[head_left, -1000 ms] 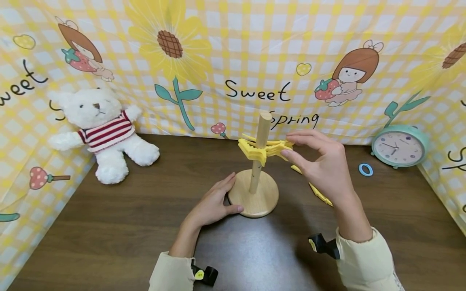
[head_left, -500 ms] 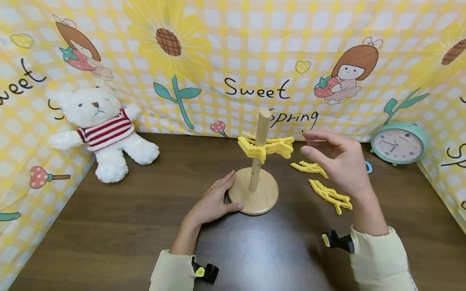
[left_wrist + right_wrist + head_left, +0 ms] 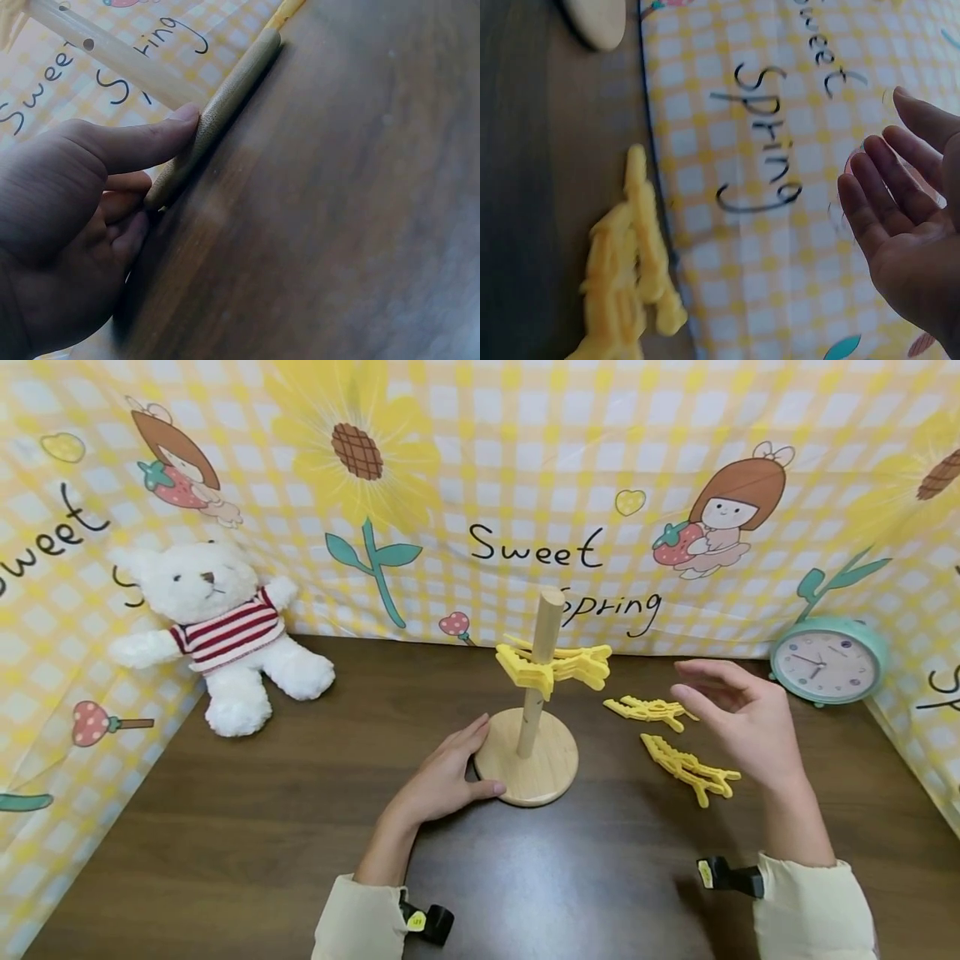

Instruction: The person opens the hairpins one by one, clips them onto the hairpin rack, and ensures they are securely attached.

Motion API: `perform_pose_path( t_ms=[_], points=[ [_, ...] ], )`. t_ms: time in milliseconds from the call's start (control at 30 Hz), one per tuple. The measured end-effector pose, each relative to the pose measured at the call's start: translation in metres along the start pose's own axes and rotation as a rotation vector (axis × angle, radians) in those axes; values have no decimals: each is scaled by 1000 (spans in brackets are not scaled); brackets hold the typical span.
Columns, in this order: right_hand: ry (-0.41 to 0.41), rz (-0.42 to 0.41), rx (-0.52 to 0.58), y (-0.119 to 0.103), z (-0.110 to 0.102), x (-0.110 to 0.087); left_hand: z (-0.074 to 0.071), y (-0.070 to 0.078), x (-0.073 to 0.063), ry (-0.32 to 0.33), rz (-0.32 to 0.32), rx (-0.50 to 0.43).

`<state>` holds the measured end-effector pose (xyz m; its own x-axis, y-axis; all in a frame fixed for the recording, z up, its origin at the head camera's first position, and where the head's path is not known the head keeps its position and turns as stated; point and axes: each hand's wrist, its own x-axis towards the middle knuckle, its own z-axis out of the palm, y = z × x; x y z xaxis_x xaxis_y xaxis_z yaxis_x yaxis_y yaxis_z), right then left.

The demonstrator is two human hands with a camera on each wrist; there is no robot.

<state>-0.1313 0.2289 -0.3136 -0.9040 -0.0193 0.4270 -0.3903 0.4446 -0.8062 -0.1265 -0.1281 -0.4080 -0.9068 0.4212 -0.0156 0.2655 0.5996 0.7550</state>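
Observation:
A wooden stand [image 3: 527, 777] with an upright post rises in the middle of the table. Yellow alligator hair clips [image 3: 534, 675] are clamped on its post, jutting out to left and right. At the left of the round base, my left hand [image 3: 442, 781] grips the edge, its thumb over the rim in the left wrist view. My right hand [image 3: 750, 727] hovers right of the stand with fingers loosely bent and nothing in them. Below and left of it, two more yellow clips lie on the table, a far clip [image 3: 651, 711] and a near clip [image 3: 688, 768].
A white teddy bear [image 3: 225, 631] in a striped shirt sits at the back left. At the back right stands a green alarm clock [image 3: 827, 662]. Printed checkered cloth [image 3: 450, 468] walls in the brown table [image 3: 247, 843] behind and at both sides.
My right hand has let go of a yellow clip at the post and moved right. The loose clips now show fully, while the blue ring is hidden behind that hand. The left hand stays put.

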Motion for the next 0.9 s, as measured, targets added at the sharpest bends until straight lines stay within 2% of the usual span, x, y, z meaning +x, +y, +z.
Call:
perform_pose_path(
  t_ms=[233, 533, 700, 900],
  points=[
    [9, 60, -26, 20, -8, -8, 0, 0, 0, -3, -2, -10],
    [-13, 130, -8, 50, -10, -11, 1, -1, 1, -1, 10, 4],
    [-3, 163, -15, 59, -10, -14, 0, 0, 2, -8, 14, 10],
    [-79, 264, -83, 69, -9, -16, 0, 2, 1, -2, 13, 5]
  ],
)
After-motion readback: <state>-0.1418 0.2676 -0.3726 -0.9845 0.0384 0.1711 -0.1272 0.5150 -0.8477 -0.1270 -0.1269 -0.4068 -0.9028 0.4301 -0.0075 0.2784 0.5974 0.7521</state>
